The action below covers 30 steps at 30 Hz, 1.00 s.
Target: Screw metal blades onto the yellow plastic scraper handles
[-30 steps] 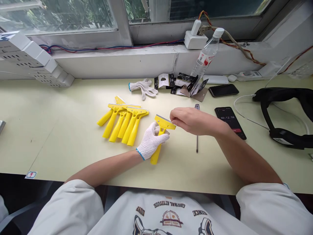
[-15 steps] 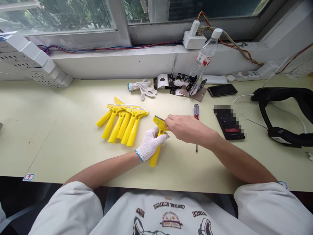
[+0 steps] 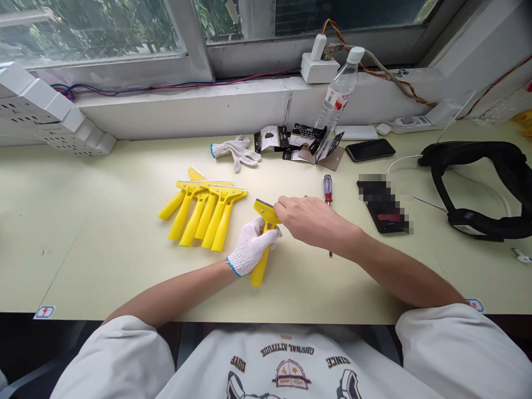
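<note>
My left hand (image 3: 251, 247), in a white knit glove with a blue cuff, is wrapped round the neck of a yellow scraper (image 3: 260, 270). The scraper's head tilts up and away from me, with a dark strip along its top edge and a screw near its left end. My bare right hand (image 3: 310, 218) is closed in a pinch at the head's right end. Its fingers cover that end, so any small part between them is hidden. Left of my hands lies a pile of several yellow scrapers (image 3: 204, 215). A screwdriver (image 3: 328, 188) rests partly behind my right hand.
Behind the pile lies another white glove (image 3: 238, 151), beside torn black-and-white packaging (image 3: 297, 141). A plastic bottle (image 3: 337, 97) stands at the back. Two phones (image 3: 371, 149), a black headband-like device (image 3: 440, 183) and cables lie to the right. White boxes (image 3: 54, 113) are stacked at left.
The view has shifted slightly, so most things appear a little further left. Both hands keep their hold on the scraper, with the right fingers still at the head's right end.
</note>
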Tool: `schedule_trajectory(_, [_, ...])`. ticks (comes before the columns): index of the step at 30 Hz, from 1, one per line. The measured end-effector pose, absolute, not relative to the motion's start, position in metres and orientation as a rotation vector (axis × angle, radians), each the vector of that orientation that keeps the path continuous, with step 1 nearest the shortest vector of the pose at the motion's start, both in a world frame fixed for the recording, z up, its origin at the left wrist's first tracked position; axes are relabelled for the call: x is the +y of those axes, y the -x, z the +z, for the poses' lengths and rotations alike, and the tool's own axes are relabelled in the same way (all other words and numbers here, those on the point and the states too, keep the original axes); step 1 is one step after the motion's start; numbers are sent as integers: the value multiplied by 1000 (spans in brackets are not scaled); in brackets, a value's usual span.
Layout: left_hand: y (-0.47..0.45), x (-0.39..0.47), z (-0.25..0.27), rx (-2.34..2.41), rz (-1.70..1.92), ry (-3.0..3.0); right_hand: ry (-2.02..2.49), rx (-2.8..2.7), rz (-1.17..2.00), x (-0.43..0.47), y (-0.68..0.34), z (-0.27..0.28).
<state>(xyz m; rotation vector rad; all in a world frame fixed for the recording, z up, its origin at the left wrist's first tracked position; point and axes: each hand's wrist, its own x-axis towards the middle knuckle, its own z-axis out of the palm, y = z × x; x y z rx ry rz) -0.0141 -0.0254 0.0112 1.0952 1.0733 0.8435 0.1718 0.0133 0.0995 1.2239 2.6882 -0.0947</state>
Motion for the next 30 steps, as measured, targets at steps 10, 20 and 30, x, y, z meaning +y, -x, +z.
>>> schedule_trajectory(10, [16, -25, 13, 1018, 841, -1103, -1349, 2682, -298, 16, -172, 99])
schedule_trajectory(20, [20, -24, 8, 944, 764, -1127, -1331, 2544, -1002, 33, -188, 106])
schedule_trajectory(30, [30, -8, 16, 1214, 864, -1533, -1592, 2307, -1668, 59, -201, 105])
